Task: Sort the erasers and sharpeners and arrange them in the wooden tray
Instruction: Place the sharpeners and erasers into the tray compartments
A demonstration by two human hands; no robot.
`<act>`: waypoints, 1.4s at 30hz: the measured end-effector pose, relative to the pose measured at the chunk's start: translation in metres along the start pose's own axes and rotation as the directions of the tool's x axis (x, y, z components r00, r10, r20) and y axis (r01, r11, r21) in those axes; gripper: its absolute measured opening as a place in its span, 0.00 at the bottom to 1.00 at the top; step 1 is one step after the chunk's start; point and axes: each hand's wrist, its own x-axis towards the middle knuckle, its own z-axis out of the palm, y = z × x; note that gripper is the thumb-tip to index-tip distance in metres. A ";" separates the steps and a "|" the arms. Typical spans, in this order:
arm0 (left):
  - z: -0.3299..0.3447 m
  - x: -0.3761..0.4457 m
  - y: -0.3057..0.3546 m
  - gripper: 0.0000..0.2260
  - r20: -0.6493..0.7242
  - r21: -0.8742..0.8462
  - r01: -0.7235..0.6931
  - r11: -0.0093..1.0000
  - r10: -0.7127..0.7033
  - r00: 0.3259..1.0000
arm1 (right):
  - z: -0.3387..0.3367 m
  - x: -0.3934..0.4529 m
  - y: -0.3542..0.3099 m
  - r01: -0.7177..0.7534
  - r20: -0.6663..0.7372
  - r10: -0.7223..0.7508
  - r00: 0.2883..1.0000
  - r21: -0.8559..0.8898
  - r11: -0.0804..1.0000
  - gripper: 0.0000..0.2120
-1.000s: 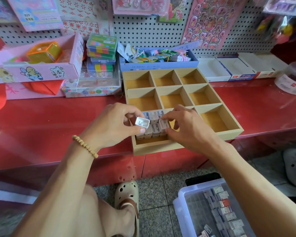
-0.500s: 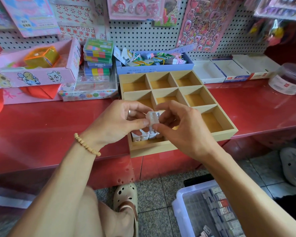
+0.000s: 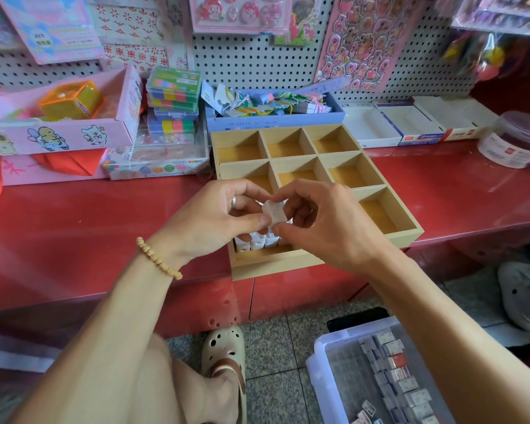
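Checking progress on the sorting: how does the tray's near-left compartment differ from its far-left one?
The near-left compartment holds a row of small white pieces standing side by side; the far-left compartment shows only its bare floor. Both hands hover over the near one, hiding much of it; the far one is in full view. Both are square wooden cells of the same tray.

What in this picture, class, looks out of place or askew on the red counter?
The wooden tray looks askew: it lies turned at an angle to the red counter, and its near corner juts past the front edge. Otherwise nothing stands out; both hands, left hand and right hand, pinch one small white piece above the filled near-left compartment.
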 end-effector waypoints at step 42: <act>0.026 -0.050 -0.003 0.08 0.062 0.528 -0.092 0.844 0.069 0.996 | -0.002 -0.009 0.009 -0.003 -0.007 0.000 1.000 -0.473 0.881 0.16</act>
